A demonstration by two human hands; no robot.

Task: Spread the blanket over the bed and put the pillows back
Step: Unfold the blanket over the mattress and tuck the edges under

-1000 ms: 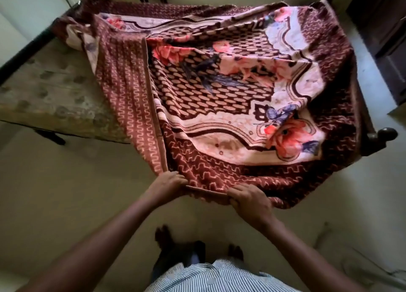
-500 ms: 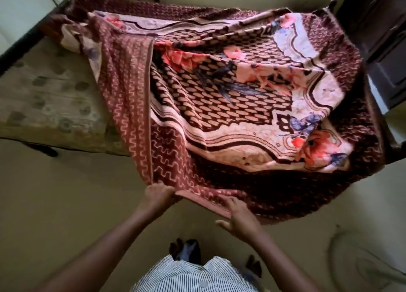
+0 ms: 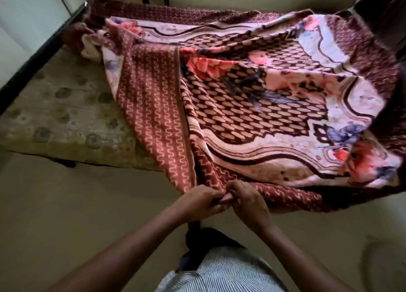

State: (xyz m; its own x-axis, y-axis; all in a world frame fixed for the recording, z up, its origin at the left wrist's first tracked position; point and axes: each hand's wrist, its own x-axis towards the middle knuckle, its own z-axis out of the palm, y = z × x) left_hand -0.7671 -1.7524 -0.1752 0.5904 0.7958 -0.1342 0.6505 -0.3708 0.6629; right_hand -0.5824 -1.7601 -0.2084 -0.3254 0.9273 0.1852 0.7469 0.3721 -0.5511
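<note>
Since the blanket (image 3: 252,107) lies doubled back over the right end of the bed (image 3: 13,89), leaving the mattress (image 3: 61,116) bare toward the left end, I hold my left hand (image 3: 198,200) and right hand (image 3: 250,206) together at the bed's near edge, fingers (image 3: 236,190) curled tight round the folded hem. Gripping both layers there should let me part them and draw the top one leftward.
</note>
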